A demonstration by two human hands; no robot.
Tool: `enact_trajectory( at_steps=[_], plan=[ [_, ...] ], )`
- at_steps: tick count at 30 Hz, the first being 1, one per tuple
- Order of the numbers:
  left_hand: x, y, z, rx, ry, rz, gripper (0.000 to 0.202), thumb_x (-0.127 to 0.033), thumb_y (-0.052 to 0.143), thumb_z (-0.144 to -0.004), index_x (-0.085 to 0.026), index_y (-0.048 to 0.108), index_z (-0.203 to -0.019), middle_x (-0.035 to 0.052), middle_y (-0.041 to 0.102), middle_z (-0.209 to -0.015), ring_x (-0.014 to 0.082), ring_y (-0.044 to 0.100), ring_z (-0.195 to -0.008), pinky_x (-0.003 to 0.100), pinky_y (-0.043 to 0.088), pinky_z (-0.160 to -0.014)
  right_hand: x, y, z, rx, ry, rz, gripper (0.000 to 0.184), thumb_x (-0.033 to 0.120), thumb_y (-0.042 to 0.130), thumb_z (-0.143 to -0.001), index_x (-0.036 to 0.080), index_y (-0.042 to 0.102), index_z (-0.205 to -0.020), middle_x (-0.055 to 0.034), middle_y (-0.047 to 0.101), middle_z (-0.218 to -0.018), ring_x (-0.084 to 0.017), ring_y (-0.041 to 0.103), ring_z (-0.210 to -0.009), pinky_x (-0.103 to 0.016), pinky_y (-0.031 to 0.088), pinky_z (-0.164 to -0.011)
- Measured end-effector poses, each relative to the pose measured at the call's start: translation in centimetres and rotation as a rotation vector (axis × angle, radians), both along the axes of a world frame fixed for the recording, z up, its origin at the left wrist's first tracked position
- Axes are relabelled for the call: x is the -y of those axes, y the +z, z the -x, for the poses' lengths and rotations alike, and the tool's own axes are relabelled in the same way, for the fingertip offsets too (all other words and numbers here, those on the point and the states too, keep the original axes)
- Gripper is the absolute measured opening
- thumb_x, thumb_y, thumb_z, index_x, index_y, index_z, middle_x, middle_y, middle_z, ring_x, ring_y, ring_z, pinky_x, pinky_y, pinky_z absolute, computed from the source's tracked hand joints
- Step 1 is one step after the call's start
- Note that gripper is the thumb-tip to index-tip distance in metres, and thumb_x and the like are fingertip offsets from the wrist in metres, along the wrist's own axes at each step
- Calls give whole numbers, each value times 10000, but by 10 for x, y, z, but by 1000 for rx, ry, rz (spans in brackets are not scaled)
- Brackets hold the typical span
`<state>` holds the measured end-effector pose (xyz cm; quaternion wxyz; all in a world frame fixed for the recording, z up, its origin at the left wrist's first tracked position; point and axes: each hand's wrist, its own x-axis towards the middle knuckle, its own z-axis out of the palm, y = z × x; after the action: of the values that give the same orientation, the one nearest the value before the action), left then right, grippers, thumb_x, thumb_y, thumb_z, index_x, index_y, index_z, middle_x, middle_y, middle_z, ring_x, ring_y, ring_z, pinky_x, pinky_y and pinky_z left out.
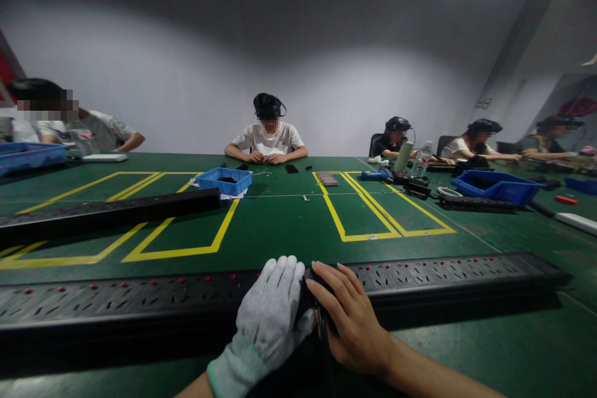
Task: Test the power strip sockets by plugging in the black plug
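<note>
A long black power strip [177, 295], with slotted sockets and small red buttons on top, lies across the near side of the table. My left hand [270, 308], in a grey-white knit glove, rests on its middle with the fingers stretched flat and close together. Bare, my right hand [347, 317] curls its fingers around a black object whose shape is mostly hidden, right beside the gloved thumb. From between the hands a black cord [324, 342] runs down toward me.
Another black power strip [107, 211] lies at left on the green table [280, 224], marked with yellow tape. Blue bins stand at the middle [226, 181] and right [497, 186]. A bottle [422, 160] and tools sit at right. Several people sit around the table.
</note>
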<state>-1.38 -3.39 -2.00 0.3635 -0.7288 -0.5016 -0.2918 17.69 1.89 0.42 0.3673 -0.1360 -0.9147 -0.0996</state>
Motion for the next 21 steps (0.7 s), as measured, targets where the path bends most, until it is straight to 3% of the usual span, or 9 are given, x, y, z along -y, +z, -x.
enact_trajectory(
  at_steps=[21],
  plan=[
    [-1,1,0,3,-10,-14,538,-362,510,-877,-31,499,-1301,207,580,-1277,321,519,-1228,493,458,-1011,1,2,1,-23,-15,0,497,61,425,-845,139,463,-1334,-161,501,-1389,-246,421,-1338,-487,365,-1089]
  ],
)
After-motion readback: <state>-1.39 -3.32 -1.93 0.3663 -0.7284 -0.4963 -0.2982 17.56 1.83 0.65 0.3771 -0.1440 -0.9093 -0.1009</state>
